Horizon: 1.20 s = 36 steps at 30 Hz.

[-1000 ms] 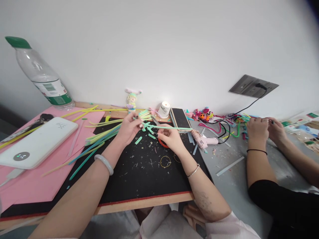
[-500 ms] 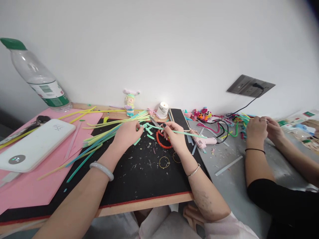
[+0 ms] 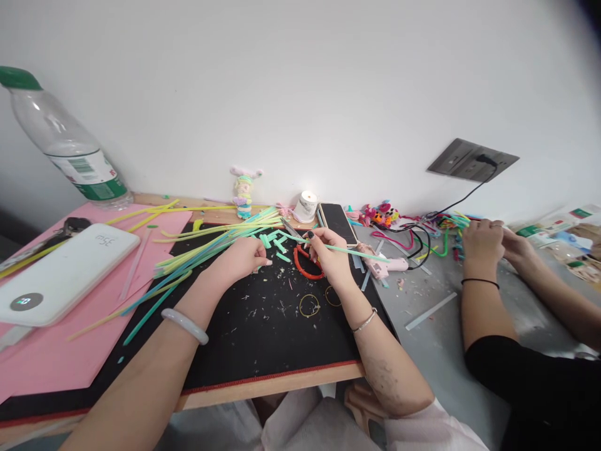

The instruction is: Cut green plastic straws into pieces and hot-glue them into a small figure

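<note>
My right hand (image 3: 327, 255) is closed round a long mint-green strip (image 3: 357, 252) that sticks out to the right over the black mat (image 3: 263, 338). My left hand (image 3: 241, 257) rests on the mat with its fingers curled and pinched over a short green piece; what it holds is too small to name. Several cut green pieces (image 3: 277, 244) lie between the hands. An orange ring (image 3: 307, 270) lies under my right hand. A spread of long green and yellow strips (image 3: 197, 250) fans out to the left.
A white power bank (image 3: 61, 272) lies on pink paper (image 3: 61, 351), with a plastic bottle (image 3: 66, 147) behind. A phone (image 3: 338, 222), a candle (image 3: 307, 205), a small figure (image 3: 244, 188) and a pink glue gun (image 3: 385, 266) stand around. Another person's hands (image 3: 493, 244) work at the right.
My left hand has come down from the strip's left end to the mat near the cut pieces. My right hand has slid up and right with the strip, uncovering the orange ring.
</note>
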Available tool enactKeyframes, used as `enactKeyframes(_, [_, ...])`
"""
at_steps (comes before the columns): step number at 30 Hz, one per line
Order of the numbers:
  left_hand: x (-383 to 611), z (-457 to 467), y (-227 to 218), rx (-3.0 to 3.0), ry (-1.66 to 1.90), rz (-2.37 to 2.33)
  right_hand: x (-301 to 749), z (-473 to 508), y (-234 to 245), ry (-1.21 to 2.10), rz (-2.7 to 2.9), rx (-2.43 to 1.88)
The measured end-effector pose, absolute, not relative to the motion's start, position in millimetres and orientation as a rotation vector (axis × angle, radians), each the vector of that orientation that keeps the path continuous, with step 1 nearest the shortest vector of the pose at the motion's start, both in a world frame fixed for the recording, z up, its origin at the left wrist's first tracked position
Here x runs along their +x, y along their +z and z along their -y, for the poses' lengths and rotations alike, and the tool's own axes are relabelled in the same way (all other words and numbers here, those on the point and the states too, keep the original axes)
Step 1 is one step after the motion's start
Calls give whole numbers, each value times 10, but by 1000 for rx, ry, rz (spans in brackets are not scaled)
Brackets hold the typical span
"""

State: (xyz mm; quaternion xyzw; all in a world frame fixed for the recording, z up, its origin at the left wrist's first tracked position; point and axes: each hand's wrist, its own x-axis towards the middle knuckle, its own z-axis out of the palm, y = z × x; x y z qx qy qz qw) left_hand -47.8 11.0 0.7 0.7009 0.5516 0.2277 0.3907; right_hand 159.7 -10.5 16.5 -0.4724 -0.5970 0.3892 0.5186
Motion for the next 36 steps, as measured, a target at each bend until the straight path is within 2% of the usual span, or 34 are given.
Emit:
enactKeyframes(6, [-332, -87, 85, 1211, 1011, -1198, 1580, 81, 168, 1168, 1349, -1025])
enactKeyframes(14, [-201, -82, -18, 838, 1076, -886, 1593, 81, 138, 1130, 1369, -1008])
enactKeyframes(36, [-186, -52, 48, 914, 1171, -906, 1613, 51, 128, 1232, 1288, -984])
